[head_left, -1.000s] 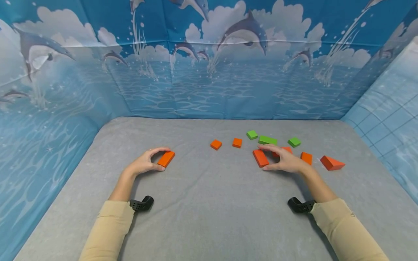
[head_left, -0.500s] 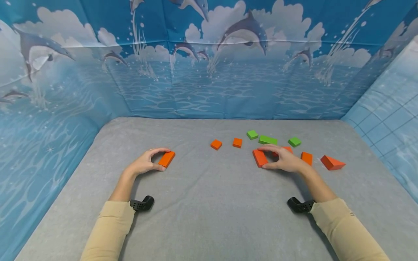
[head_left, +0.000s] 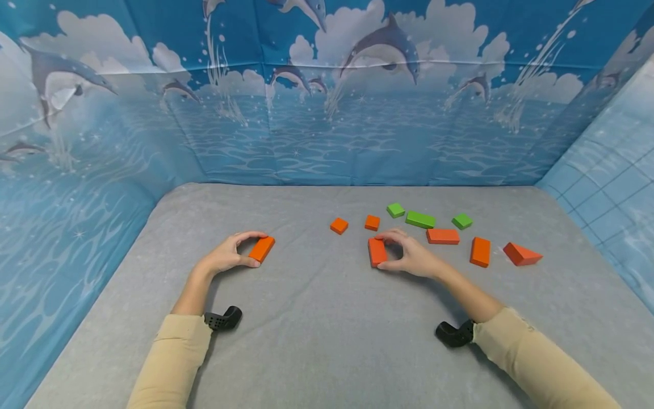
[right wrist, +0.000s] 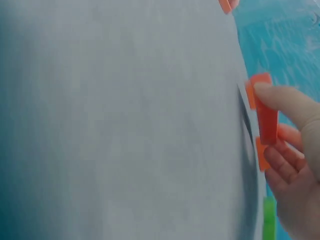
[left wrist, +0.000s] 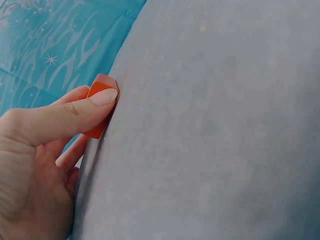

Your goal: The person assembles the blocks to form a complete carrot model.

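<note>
On the left of the grey cloth, my left hand (head_left: 227,253) pinches an orange rectangular block (head_left: 262,249) between thumb and fingers. The left wrist view shows the thumb across the face of that orange block (left wrist: 99,89). My right hand (head_left: 415,257) grips a red-orange rectangular block (head_left: 377,253) by its two ends, right of the middle. In the right wrist view the red-orange block (right wrist: 268,117) is slightly blurred, its shadow falling on the cloth beside it. Two small orange blocks, one left (head_left: 339,225) and one right (head_left: 372,222), lie just beyond the right hand.
Behind the right hand lie a long green block (head_left: 420,219) and two small green blocks (head_left: 395,210). Farther right are a red-orange block (head_left: 443,236), an orange block (head_left: 480,251) and a red-orange triangular block (head_left: 522,254). A dolphin-print curtain (head_left: 306,142) borders the grey surface.
My right hand has carried its red-orange block leftward, uncovering the red-orange block behind it and more of the orange one. The left hand stays in place with its block.
</note>
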Motion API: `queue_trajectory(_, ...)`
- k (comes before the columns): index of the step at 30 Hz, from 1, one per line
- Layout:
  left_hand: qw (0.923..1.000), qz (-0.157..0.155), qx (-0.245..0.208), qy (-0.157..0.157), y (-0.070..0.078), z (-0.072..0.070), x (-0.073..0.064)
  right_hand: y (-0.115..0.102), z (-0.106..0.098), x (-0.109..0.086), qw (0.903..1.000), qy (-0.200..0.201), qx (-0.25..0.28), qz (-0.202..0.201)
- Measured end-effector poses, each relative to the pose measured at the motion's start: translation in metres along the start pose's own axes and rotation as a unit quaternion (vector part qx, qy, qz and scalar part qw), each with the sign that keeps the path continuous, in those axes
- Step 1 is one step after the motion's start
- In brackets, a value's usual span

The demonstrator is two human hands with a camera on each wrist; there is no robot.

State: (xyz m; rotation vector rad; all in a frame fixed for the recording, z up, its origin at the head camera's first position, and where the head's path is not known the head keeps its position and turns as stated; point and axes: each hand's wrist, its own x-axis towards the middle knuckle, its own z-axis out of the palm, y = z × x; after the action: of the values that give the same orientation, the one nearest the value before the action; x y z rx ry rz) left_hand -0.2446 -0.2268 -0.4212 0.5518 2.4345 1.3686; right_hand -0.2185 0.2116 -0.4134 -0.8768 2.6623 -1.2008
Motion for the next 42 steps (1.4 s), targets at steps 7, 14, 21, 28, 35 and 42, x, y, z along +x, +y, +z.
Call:
queue_trajectory(7, 0.9999, -0.009, -0.006, 0.001, -0.001, 0.0, 0.0, 0.002, 0.013, 0.003, 0.9999, 0.008, 0.009, 0.005)
queue_trajectory(14, 0.9999, -0.008, 0.002, 0.007, -0.001, 0.001, 0.001, 0.003, 0.014, 0.002, 0.9998, 0.013, 0.016, 0.002)
queue_trajectory(21, 0.9993, -0.011, 0.017, 0.032, 0.002, 0.004, 0.003, 0.007, 0.015, 0.002, 0.9996, 0.018, 0.021, -0.002)
queue_trajectory(28, 0.9965, 0.025, 0.047, 0.064, 0.018, 0.022, 0.013, 0.007, 0.015, 0.002, 0.9995, 0.018, 0.021, -0.016)
queue_trajectory(35, 0.9931, 0.056, 0.047, 0.092, 0.044, 0.062, 0.034, 0.006, 0.014, 0.003, 0.9997, 0.012, 0.018, -0.008)
queue_trajectory(42, 0.9931, 0.082, 0.036, 0.076, 0.068, 0.103, 0.054, 0.004, 0.014, 0.003, 0.9998, 0.01, 0.014, -0.008)
